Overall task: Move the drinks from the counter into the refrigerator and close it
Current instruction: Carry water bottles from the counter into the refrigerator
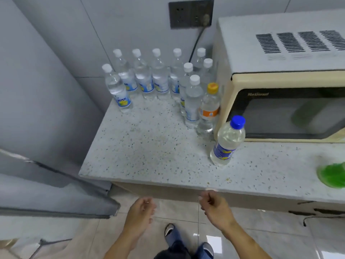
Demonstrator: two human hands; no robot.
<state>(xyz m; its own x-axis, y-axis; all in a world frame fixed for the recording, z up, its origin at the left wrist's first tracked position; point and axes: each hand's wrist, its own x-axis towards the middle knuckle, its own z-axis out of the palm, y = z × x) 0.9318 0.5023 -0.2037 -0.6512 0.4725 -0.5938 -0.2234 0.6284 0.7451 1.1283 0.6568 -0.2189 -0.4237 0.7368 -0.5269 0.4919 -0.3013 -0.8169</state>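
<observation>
Speckled pale stone counter [149, 150] carries all the drinks, every one upright and capped. Landmark: cream microwave [280, 101] at the right of the counter. Blue-capped bottle [228, 140] stands at the microwave's front left corner, nearest the counter edge. Orange-capped bottle [209, 109] sits just left of the microwave's face, touching or nearly so. White-capped bottles [143, 79] make a row along the wall left of the microwave, with a few more [193, 100] trailing forward toward the orange-capped one, and one [116, 88] standing farthest from the microwave. Grey refrigerator [41, 113] fills the space far left of the microwave, beside the counter end; its door [56, 193] looks swung out toward the person. Dark wall socket [191, 13] with a plugged cord sits above and left of the microwave. Green blurred object [333, 174] lies on the counter in front of the microwave, far right, cut by the frame. Left hand [141, 212] and right hand [214, 204] hang below the counter edge over the tiled floor, fingers loosely curled, gripping nothing, touching no bottle.
</observation>
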